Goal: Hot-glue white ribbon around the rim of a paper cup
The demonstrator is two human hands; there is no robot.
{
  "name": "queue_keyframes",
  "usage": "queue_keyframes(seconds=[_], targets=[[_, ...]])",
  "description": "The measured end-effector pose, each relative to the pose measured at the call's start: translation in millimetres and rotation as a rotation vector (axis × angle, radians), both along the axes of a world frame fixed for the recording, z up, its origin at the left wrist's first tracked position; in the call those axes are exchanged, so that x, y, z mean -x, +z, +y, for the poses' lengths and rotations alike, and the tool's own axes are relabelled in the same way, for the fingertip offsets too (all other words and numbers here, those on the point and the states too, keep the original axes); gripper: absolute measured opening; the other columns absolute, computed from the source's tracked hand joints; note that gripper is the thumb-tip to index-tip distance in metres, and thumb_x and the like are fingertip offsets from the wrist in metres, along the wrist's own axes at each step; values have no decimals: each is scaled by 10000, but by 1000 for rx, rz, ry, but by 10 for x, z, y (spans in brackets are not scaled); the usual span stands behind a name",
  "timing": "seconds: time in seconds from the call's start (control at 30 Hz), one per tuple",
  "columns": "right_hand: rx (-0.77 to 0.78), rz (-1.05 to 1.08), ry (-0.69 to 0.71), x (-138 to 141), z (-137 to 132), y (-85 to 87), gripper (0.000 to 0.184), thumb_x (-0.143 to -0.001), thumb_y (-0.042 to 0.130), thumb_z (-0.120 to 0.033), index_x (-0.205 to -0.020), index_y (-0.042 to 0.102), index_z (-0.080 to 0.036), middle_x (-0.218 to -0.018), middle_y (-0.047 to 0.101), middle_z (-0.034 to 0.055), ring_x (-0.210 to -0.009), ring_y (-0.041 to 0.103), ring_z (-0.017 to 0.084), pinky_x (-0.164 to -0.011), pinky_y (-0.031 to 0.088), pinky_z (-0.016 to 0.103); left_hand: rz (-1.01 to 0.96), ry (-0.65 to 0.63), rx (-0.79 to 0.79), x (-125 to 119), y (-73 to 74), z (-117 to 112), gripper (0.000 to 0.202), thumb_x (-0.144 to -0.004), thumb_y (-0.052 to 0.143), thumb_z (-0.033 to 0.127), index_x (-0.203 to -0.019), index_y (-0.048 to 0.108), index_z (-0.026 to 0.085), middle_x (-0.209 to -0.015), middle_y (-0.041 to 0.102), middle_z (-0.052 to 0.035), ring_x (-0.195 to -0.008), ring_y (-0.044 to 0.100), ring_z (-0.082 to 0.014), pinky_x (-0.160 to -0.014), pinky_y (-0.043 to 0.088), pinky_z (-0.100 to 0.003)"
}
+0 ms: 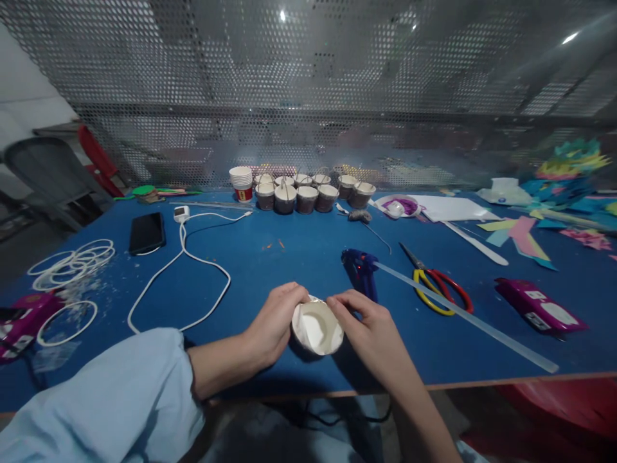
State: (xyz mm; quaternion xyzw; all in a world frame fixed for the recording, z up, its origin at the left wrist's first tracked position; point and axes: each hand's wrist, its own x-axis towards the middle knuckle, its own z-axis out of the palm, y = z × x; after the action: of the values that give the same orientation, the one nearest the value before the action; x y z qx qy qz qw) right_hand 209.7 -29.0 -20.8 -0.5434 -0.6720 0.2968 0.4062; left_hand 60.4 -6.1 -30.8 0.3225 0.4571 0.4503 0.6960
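A small paper cup [318,329] with a pale inside is tilted so that its mouth faces me, near the table's front edge. My left hand [276,321] grips its left side, thumb on the far rim. On the right, my right hand [364,325] pinches the rim between thumb and fingers. Whatever else the fingertips may hold is hidden. Just beyond the right hand a blue glue gun [360,267] lies with a long glue stick [467,315] sticking out of it. Scissors [436,286] with red and yellow handles rest under that stick.
Several dark-wrapped cups [306,200] with handles stand at the back, beside stacked paper cups [241,183]. A phone [147,233] and white cable [182,257] lie left. At right are a purple packet [538,307], paper strips [520,236] and a white knife [476,244].
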Motion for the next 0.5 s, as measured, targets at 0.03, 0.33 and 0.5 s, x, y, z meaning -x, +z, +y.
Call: queue_keyframes(seconds=[0.03,0.33,0.5], targets=[[3,-14,24,-7,6,11,268,-888,498,-318,-691,624,-185,-705,621,21,-661,561,150,-631,435,255,-6,-1,-2,4,-4,1,27,-624,530,140,-622,514,161,-588,448,43,-553,393,-89,-521,324,-205],[-16,-242,105,-37,74,78,194,-867,521,-237,-731,654,-201,-750,643,26,-690,589,160,-644,436,266,-5,6,-45,17,9,-11,84,-626,487,145,-641,568,159,-620,518,12,-589,458,-110,-536,350,-207],[-54,-352,101,-66,91,30,172,-875,507,-228,-826,670,-198,-803,679,41,-724,609,178,-683,440,296,77,-15,-122,68,-43,-19,158,-637,495,141,-719,629,156,-688,562,-1,-631,475,-117,-565,372,-207]])
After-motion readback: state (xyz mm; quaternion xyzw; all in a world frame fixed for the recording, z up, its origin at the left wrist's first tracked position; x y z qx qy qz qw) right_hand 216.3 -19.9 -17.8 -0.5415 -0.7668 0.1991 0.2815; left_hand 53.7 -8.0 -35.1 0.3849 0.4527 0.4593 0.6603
